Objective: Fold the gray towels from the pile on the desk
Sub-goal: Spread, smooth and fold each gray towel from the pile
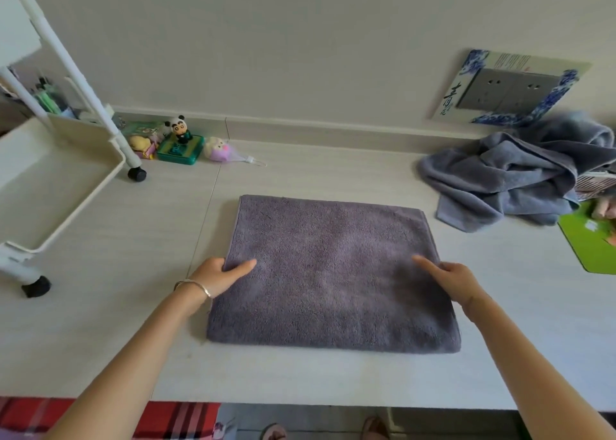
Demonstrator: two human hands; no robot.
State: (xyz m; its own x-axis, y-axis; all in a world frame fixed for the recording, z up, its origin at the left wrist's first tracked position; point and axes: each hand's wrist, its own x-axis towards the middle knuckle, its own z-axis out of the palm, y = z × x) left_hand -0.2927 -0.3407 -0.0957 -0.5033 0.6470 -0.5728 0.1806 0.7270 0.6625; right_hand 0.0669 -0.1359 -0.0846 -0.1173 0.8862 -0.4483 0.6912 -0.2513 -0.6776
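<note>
across the middle of the desk (333, 379), close to its front edge, i see one gray towel (333, 273) lying flat as a tidy rectangle, so i judge at least one fold is done. the pile (520, 173) of crumpled gray towels sits at the desk's far right corner, well apart; i cannot count them, but most of the job looks left. my left hand (216, 274) pinches the towel's left edge, thumb on top. my right hand (450, 279) does likewise at the right edge, fingers tucked under.
</note>
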